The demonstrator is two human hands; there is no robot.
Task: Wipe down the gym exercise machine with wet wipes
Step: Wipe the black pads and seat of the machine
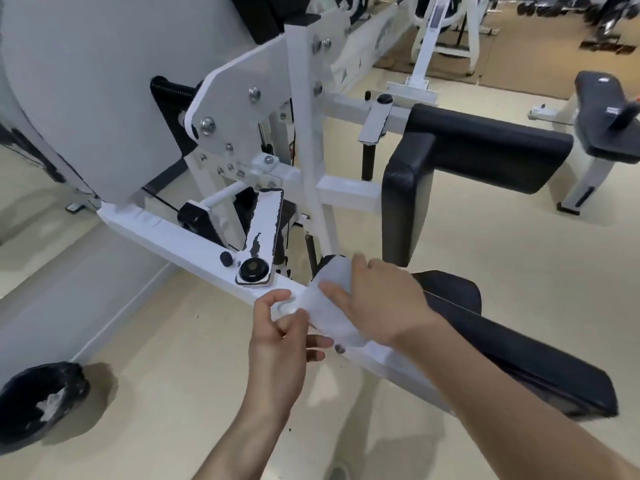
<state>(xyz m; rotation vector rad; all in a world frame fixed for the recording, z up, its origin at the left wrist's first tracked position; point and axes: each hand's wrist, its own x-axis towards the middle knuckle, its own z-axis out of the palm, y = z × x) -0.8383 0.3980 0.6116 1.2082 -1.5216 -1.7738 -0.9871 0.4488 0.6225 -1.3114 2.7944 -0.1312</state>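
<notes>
Found the wet wipe [325, 308] draped over the white frame beam [166, 233] of the machine, at the low end just beside the black seat pad [519, 355]. Pressed flat there under the right grip [379, 299], fingers straight and spread on the cloth, nothing clenched. Pinched at its near-left edge by the left grip [280, 329], fingers curled onto the fold.

Looked like the spreading-and-wiping step, with most of the frame seemingly yet to do. Best handled, at a guess, by keeping the pinch taut against wrinkles, then sliding the flat palm along the beam and folding down over its side face.

Noted a bolt head [339, 348] just below the wipe, a black knob [225, 258] and the chipped foot plate [264, 223] farther up the beam: likely snags. Saw bare floor [173, 341] on the near side for stepping along, the lined bin [38, 400] well apart at the left, and the seat pad close beside the right forearm.
</notes>
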